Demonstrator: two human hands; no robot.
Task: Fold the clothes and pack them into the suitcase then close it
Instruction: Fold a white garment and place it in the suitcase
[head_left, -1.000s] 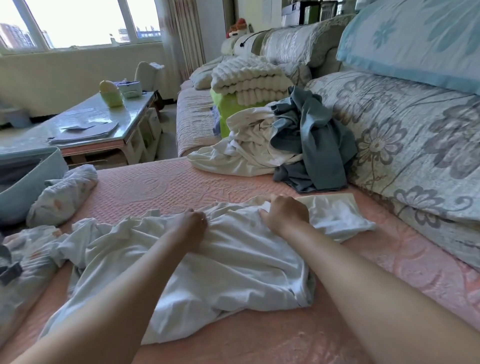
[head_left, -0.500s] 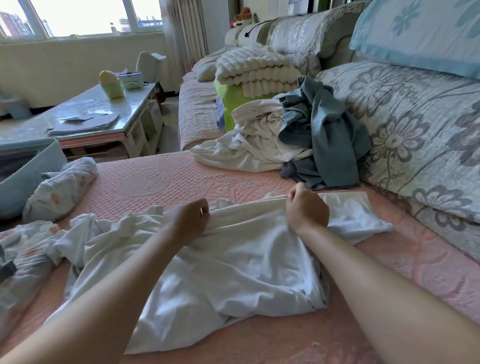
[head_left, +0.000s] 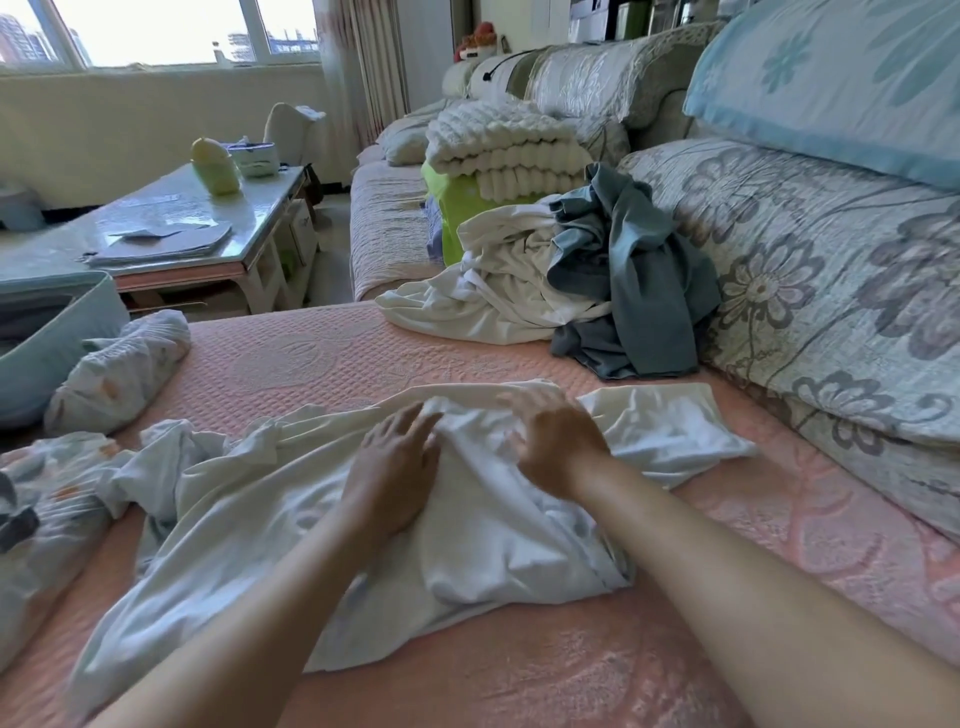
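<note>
Both hands, left (head_left: 395, 470) and right (head_left: 558, 447), lie spread flat on the crumpled white garment (head_left: 322, 525) on the pink sofa seat (head_left: 571, 670). Beyond, a white-and-grey clothes pile (head_left: 582, 280) waits unfolded. The open suitcase (head_left: 57, 338) sits far left; most work remains.

glass-topped coffee table (head_left: 249, 208) left with yellow-green bottle (head_left: 214, 166) and papers (head_left: 161, 240); floral cushions (head_left: 810, 270) right, window (head_left: 156, 31) behind.

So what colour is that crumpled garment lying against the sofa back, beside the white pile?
Dusty blue-grey, plain, with no pattern; the head view shows it.
</note>
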